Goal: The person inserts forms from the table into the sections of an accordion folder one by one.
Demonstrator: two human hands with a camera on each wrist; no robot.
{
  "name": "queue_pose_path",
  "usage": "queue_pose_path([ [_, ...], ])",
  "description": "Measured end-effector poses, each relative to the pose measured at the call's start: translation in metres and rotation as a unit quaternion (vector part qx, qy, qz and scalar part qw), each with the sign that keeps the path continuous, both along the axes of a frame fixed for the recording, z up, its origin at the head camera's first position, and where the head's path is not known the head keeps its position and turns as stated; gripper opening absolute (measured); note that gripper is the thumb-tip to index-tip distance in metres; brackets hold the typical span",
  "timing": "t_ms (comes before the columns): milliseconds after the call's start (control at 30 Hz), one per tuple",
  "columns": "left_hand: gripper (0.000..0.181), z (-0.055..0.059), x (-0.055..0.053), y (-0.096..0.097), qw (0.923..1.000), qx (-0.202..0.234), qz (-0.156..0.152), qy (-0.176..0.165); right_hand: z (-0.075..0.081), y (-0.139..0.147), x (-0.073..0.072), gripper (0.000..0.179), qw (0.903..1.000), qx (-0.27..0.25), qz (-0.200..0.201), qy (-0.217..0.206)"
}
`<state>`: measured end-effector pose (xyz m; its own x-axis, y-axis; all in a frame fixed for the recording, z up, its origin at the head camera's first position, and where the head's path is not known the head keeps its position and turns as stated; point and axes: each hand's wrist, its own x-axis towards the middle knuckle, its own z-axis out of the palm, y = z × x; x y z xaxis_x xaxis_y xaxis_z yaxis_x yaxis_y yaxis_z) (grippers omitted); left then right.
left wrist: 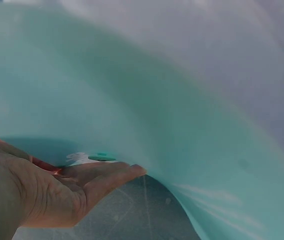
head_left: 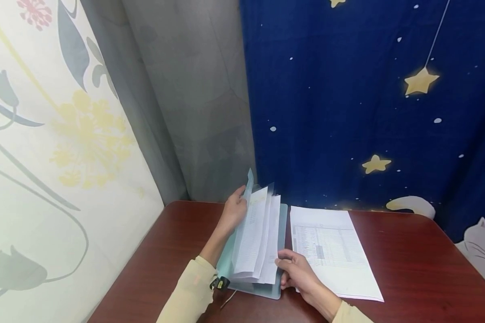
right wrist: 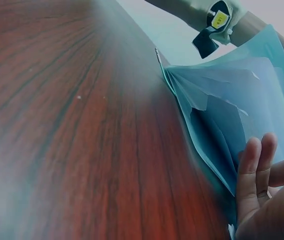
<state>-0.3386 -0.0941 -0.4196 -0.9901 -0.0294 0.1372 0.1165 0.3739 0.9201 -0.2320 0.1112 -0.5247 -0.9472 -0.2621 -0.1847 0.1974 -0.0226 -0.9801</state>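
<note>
A light blue-green plastic folder (head_left: 283, 224) stands part open on the table, with several paper sheets (head_left: 252, 233) and clear sleeves fanned inside it. My left hand (head_left: 235, 210) grips the raised front cover by its outer edge. From the left wrist, the cover (left wrist: 147, 110) bends across most of the view above the left hand (left wrist: 57, 195). At the folder's right side, my right hand (head_left: 297, 271) pinches the edge of the inner sheets between thumb and forefinger. Two of its fingers (right wrist: 249, 170) show extended beside the sleeves in the right wrist view.
Printed sheets (head_left: 331, 251) lie flat to the right of the folder on the dark red wooden table (head_left: 412, 260). Behind the table hang a grey curtain (head_left: 194, 112) and a blue star-patterned curtain (head_left: 327, 112). A white floral curtain (head_left: 32, 170) borders the left side.
</note>
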Motion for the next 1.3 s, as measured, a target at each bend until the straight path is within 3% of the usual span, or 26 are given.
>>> queue_pose_path([
  [567, 0.054, -0.001, 0.003, 0.000, 1.0000, -0.002, 0.002, -0.006, 0.000, -0.009, 0.001, 0.056, 0.9996, 0.005, 0.015, -0.024],
  [933, 0.054, 0.000, 0.004, 0.001, 0.9999, -0.002, 0.000, -0.012, 0.008, -0.017, 0.000, 0.042, 0.9991, -0.024, 0.021, -0.028],
  [1167, 0.054, 0.000, 0.005, 0.000, 0.9999, 0.000, -0.002, -0.011, 0.009, -0.017, 0.005, 0.065, 0.9998, 0.020, 0.003, -0.002],
  [1300, 0.054, 0.002, 0.004, -0.001, 1.0000, 0.001, -0.004, -0.002, 0.009, -0.009, 0.004, 0.053, 0.9975, 0.066, -0.016, 0.019],
])
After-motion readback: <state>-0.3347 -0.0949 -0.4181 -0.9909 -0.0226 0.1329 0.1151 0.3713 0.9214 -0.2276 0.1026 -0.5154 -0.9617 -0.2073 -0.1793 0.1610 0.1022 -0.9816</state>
